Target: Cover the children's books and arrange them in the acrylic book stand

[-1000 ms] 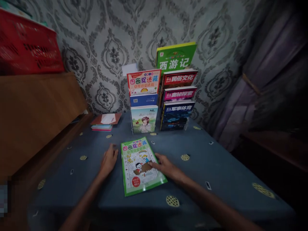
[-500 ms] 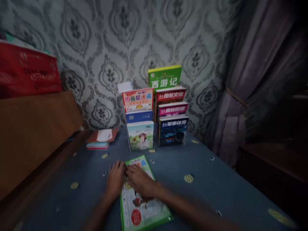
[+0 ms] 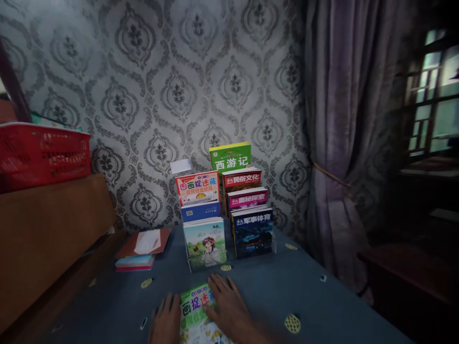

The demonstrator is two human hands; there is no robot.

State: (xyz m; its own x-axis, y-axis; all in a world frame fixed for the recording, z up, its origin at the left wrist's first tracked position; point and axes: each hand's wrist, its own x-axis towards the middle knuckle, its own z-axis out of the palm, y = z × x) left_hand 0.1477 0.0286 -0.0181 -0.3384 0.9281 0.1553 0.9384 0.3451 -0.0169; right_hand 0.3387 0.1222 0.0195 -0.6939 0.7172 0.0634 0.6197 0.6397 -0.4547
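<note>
Head view: a patterned wall (image 3: 143, 107) fills the largest area, the gaze being higher than half a second earlier, so that the dark blue tablecloth (image 3: 265, 291) shows chiefly its far part. At right hangs a tied curtain (image 3: 337, 119); at left, a brown box (image 3: 53, 229) bears a red basket (image 3: 68, 153). At the back stand a left row of books (image 3: 199, 212) and a right row of books (image 3: 247, 198), with a low stack (image 3: 138, 255) to their left. The green-bordered book (image 3: 193, 313) lies on the cloth at near centre, its lower part cut off by the frame. Relative to the preceding view, in which the hands meet near its top, they now lie apart: left hand (image 3: 165, 317) along its left edge, right hand (image 3: 229, 303) over its upper right corner. The book thus appears steadied between them. The right fingers are extended and slightly spread; the left fingers lie close together, and whether they pinch the edge cannot be told. Room for movement is widest rightward, up to the slanting table edge; less leftward, before the box; and narrowest ahead, where a strip of cloth separates book from left row
</note>
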